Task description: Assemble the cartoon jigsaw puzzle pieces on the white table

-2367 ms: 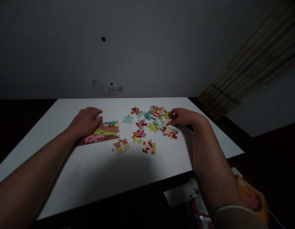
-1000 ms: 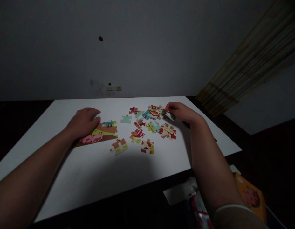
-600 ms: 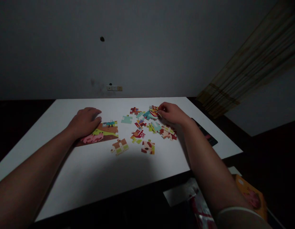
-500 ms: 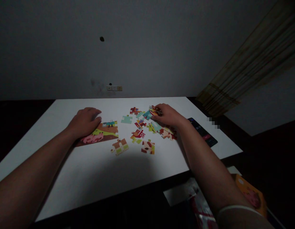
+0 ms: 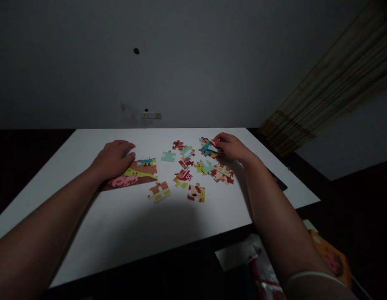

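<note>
My left hand (image 5: 114, 160) rests on the left part of a joined puzzle section (image 5: 143, 171) with a pink pig on it, fingers and thumb apart. Over the far right of the loose pieces, my right hand (image 5: 231, 146) pinches a puzzle piece (image 5: 214, 146) with red and pale colours; its fingers hide part of it. Under and beside that piece lie blue-green pieces (image 5: 206, 149). Several other pieces are scattered between the hands, among them a red barn piece (image 5: 183, 176), a plain mint piece (image 5: 168, 156), a brown-and-cream piece (image 5: 159, 192) and a brown-spotted piece (image 5: 196, 193).
The white table (image 5: 124, 225) stands before a grey wall with sockets (image 5: 151, 115). A dark phone (image 5: 278, 181) lies partly behind my right forearm. Below the table's right front edge are an orange box (image 5: 332, 258) and a clear plastic bag (image 5: 262, 266). A curtain (image 5: 315, 83) hangs at right.
My right hand has moved a little to the right and lifted a puzzle piece, now seen tilted in its fingers. My left hand stays on the joined section. The view has shifted slightly.
</note>
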A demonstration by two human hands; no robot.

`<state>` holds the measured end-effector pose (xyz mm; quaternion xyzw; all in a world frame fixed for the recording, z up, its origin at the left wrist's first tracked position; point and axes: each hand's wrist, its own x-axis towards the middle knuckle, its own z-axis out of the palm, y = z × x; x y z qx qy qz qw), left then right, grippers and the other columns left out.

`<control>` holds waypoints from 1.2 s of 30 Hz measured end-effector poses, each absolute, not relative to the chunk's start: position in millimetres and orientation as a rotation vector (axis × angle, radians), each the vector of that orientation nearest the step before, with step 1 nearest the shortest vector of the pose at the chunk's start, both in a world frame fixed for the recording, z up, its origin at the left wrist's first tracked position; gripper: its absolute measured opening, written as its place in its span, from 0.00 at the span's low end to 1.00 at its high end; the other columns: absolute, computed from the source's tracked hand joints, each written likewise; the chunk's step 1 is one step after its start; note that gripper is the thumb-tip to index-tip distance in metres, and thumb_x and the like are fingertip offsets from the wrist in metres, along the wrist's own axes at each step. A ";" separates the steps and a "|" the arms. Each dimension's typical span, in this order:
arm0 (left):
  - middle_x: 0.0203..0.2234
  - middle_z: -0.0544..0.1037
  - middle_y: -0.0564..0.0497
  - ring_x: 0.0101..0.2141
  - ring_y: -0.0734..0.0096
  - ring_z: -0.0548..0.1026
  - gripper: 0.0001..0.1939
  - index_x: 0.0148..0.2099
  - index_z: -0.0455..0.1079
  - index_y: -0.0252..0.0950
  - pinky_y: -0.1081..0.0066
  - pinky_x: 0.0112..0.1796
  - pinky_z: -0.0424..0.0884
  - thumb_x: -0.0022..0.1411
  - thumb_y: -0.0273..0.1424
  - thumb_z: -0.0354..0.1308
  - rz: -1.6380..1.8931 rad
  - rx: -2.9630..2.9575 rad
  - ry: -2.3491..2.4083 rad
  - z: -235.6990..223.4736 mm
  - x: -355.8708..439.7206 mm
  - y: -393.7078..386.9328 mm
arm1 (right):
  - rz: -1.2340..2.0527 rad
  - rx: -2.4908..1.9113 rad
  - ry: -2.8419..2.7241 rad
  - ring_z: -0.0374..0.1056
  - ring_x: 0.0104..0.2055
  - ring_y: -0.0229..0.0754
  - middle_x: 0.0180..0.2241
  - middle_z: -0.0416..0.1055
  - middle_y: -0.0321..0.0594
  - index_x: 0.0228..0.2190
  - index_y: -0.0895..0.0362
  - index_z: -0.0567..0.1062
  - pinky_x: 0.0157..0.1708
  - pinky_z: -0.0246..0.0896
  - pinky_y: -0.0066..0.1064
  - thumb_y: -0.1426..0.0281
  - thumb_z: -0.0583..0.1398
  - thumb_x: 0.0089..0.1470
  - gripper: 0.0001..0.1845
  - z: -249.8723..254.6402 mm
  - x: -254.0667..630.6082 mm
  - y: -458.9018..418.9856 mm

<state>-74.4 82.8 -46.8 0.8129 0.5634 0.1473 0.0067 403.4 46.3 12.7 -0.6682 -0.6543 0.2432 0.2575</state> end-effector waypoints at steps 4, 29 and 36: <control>0.63 0.80 0.36 0.66 0.40 0.74 0.32 0.65 0.78 0.35 0.43 0.69 0.68 0.72 0.46 0.46 0.459 2.557 1.767 -47.5 -73.5 81.9 | 0.830 -1.710 -1.617 0.69 0.29 0.41 0.32 0.75 0.35 0.44 0.51 0.76 0.29 0.64 0.30 0.65 0.62 0.66 0.06 12.6 397.2 43.7; 0.64 0.80 0.37 0.67 0.39 0.73 0.32 0.65 0.78 0.37 0.43 0.69 0.68 0.70 0.47 0.48 0.441 2.531 1.772 -42.5 -72.1 80.8 | 0.067 -2.387 -1.887 0.74 0.61 0.61 0.61 0.79 0.58 0.57 0.55 0.87 0.52 0.67 0.42 0.64 0.57 0.73 0.22 34.8 414.1 36.5; 0.64 0.80 0.37 0.67 0.41 0.74 0.32 0.65 0.77 0.37 0.45 0.69 0.68 0.72 0.47 0.47 0.416 2.554 1.771 -44.6 -73.4 81.7 | 0.199 -1.919 -2.354 0.70 0.61 0.56 0.60 0.79 0.57 0.62 0.60 0.84 0.66 0.60 0.39 0.59 0.62 0.73 0.26 23.2 405.5 41.0</control>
